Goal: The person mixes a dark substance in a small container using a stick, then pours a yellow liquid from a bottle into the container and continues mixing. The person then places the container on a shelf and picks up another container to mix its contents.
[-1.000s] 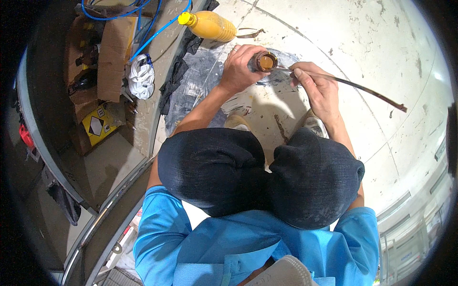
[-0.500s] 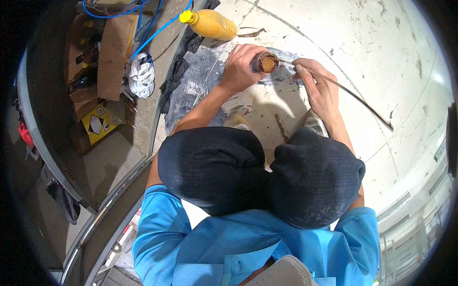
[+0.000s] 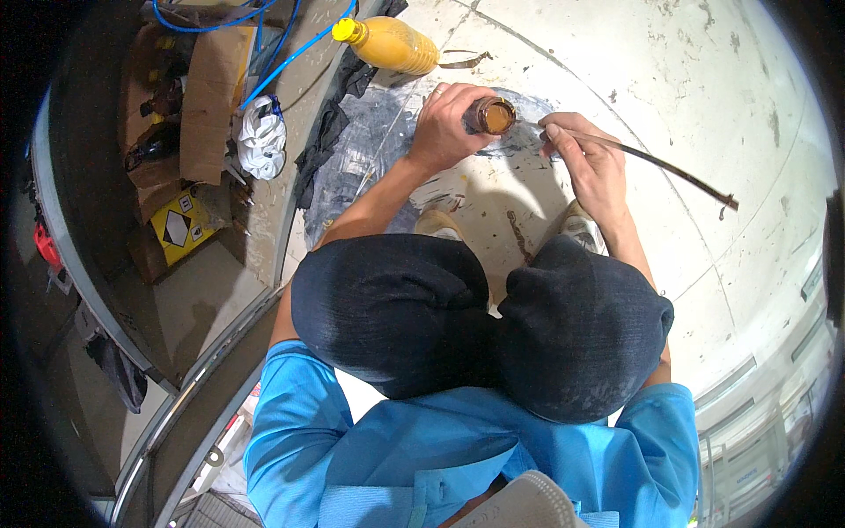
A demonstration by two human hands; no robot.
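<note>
The person squats, knees in dark blue trousers (image 3: 392, 308) raised above a blue short-sleeved shirt (image 3: 546, 440), the bent left and right arms reaching forward outside them. Beyond the knees, two pale shoes (image 3: 436, 224) stand on a pale, stained floor (image 3: 704, 114).

The right forearm points far, its hand (image 3: 591, 158) turned inward. A long, thin, dark brown strip (image 3: 673, 167) runs through it, out to the right and slightly near. The right hand is pinched on this strip, thumb against fingers, close to the left end, which lies just right of the other hand's load; whether the two touch is hard to tell.

The left forearm slants far and rightward. A short, round, brown jar (image 3: 489, 115) lies at that hand's right side, open mouth tipped up and rightward, amber-brown inside. The left hand (image 3: 446, 123) is curled around it, fingers on the far side.

Farther left, an orange-yellow plastic bottle (image 3: 396, 47) with a yellow cap lies on its side.
</note>
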